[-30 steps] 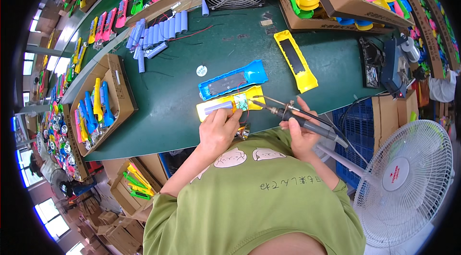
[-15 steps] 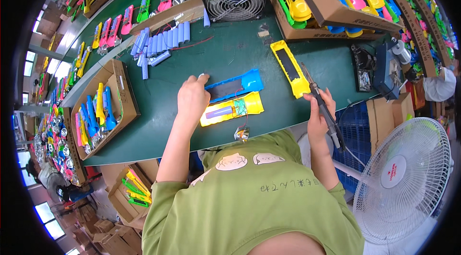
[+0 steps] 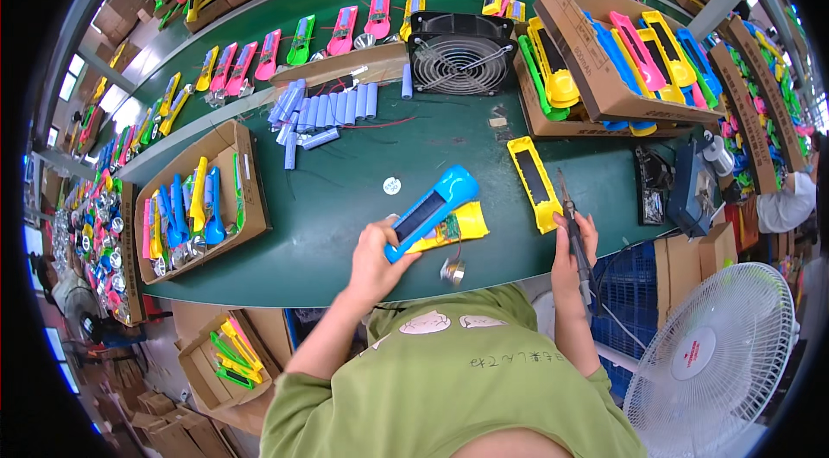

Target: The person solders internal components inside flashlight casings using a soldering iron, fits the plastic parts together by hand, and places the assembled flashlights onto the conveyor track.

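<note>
In the head view, the blue casing (image 3: 436, 203) has left its place flat behind the wired yellow casing (image 3: 471, 221) since half a second ago; it now slants across that yellow casing, gripped by the left hand (image 3: 373, 261), which has come down from the far side of the blue casing to its near end. The right hand (image 3: 572, 252) has stayed on its side with the soldering iron (image 3: 578, 242).

The left forearm reaches up and inward from the lower left, with thumb and fingers closed around the blue casing's near-left end. The casing's wide end points away to the right. Beneath it, the wired yellow casing lies on the counter (image 3: 328, 216), just right of the left fingers, its left part hidden; whether the two casings touch, I cannot tell. A green circuit board (image 3: 448, 230) shows inside, and a shiny reflector (image 3: 452, 271) sits just in front.

The right forearm stands nearly upright, the hand closed around the iron's handle, tip pointing away from the body. The separate yellow shell (image 3: 534, 185) lies just left of that tip.
</note>
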A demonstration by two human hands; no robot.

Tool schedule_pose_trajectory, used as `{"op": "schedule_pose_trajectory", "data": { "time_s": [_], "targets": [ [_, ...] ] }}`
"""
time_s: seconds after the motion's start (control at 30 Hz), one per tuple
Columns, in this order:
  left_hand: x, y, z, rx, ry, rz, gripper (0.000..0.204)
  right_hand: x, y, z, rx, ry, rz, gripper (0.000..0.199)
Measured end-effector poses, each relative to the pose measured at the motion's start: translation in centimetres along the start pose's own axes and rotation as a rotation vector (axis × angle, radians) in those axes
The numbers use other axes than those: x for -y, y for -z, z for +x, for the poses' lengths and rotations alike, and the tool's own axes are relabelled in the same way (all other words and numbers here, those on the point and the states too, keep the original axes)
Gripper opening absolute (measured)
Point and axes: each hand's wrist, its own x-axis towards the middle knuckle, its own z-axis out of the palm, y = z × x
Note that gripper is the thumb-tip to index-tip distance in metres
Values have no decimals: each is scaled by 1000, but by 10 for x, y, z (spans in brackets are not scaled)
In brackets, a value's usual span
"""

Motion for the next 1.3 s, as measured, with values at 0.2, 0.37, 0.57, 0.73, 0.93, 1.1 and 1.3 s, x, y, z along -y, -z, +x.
{"op": "schedule_pose_trajectory", "data": {
  "time_s": [0.2,0.37,0.57,0.73,0.93,1.1,1.3],
  "targets": [
    [-34,122,90,-116,-107,100,49,-12,-5,0,51,-84,104,40],
    [-15,157,227,-245,-317,334,47,-7,-3,-1,55,21,-65,44],
    [73,127,406,-329,88,288,50,-5,-5,-4,-17,-44,-63,41],
    [143,64,494,-503,348,-113,65,-3,-7,1,51,-50,-153,40],
    [103,48,478,8,-683,1225,33,-6,-9,7,67,-53,-191,42],
    [111,40,470,365,-1150,1240,20,-6,-6,8,92,1,-189,47],
    [54,72,446,214,-974,1142,8,-2,-1,5,113,28,-239,47]
  ]
}}
